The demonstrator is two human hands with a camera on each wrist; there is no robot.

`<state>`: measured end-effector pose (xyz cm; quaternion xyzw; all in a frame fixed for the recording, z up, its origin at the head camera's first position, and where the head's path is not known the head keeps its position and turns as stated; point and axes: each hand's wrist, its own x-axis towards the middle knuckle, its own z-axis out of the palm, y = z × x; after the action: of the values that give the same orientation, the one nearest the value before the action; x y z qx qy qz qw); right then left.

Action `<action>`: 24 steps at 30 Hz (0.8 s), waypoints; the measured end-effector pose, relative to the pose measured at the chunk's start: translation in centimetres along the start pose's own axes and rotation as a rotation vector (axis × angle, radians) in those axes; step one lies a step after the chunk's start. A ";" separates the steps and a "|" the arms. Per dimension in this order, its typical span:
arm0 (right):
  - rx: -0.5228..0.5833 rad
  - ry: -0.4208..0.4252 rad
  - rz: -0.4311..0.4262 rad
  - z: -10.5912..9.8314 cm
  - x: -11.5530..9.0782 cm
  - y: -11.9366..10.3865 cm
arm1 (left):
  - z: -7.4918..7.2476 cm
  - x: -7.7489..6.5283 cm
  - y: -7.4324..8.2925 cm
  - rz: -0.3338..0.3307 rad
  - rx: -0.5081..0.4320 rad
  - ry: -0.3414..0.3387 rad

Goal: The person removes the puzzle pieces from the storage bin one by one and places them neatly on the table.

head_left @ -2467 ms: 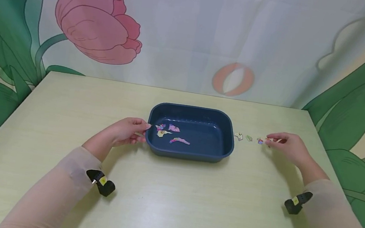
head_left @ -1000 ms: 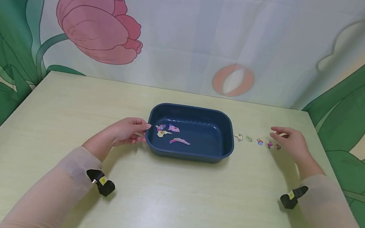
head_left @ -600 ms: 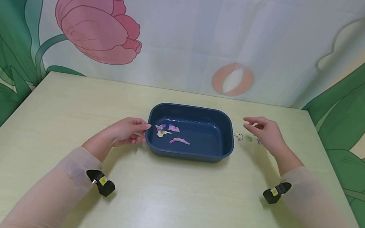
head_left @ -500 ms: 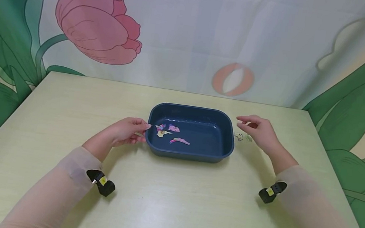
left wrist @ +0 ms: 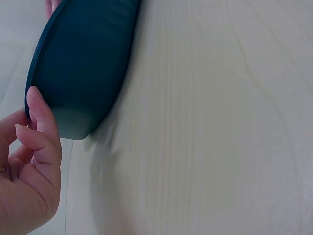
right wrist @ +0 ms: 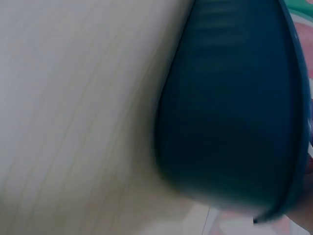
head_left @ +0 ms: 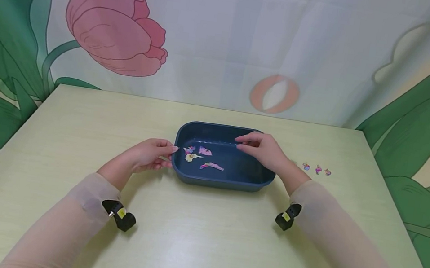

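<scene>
A dark blue rectangular tray (head_left: 220, 183) stands on the table. My left hand (head_left: 152, 155) pinches its left rim between thumb and fingers; the left wrist view shows fingers (left wrist: 41, 115) at the tray's outer wall. Over the tray's right half is my right hand (head_left: 263, 150), thumb and forefinger apart with nothing visible between them. Flat, sticker-like cutouts lie in the tray's left part: a long pink one (head_left: 212, 166), a pink one (head_left: 205, 151), a cream-yellow one (head_left: 192, 157) and a multicoloured one (head_left: 189, 150). In the right wrist view the tray is blurred and the hand mostly out of frame.
Right of the tray, small colourful cutouts lie in a row on the pale wooden table (head_left: 186, 230): a blue-and-red one (head_left: 306, 166), a pink one (head_left: 318, 170) and a reddish one (head_left: 328, 172). A printed curtain (head_left: 211, 38) hangs behind.
My right hand has moved left from the small cutouts on the table to above the tray; its arm now covers the cutouts nearest the tray. My left hand and the tray have stayed put.
</scene>
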<state>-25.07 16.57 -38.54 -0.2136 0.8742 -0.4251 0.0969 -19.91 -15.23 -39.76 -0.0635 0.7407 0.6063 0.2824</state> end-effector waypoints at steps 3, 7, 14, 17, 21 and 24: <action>-0.028 -0.042 -0.016 1.1 1.1 -0.4 | 0.0 0.0 0.0 0.005 -0.002 -0.003; -0.058 -0.128 -0.002 2.6 2.6 -0.7 | 0.0 0.1 -0.1 0.009 -0.002 -0.005; -0.214 -0.244 0.020 4.8 3.9 -0.5 | 0.1 0.0 -0.2 0.024 -0.003 -0.016; -0.286 -0.308 0.019 5.4 4.1 -0.3 | 0.0 0.0 -0.2 0.026 -0.006 -0.016; -0.315 -0.354 0.041 5.6 4.2 -0.3 | -0.1 0.0 -0.2 0.027 -0.011 -0.017; -0.299 -0.356 0.030 5.8 4.2 -0.4 | -0.2 0.1 -0.3 0.028 -0.015 -0.022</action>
<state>-26.64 10.37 -41.76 -0.2842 0.8996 -0.2451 0.2233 -19.90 -15.51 -40.04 -0.0485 0.7337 0.6165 0.2816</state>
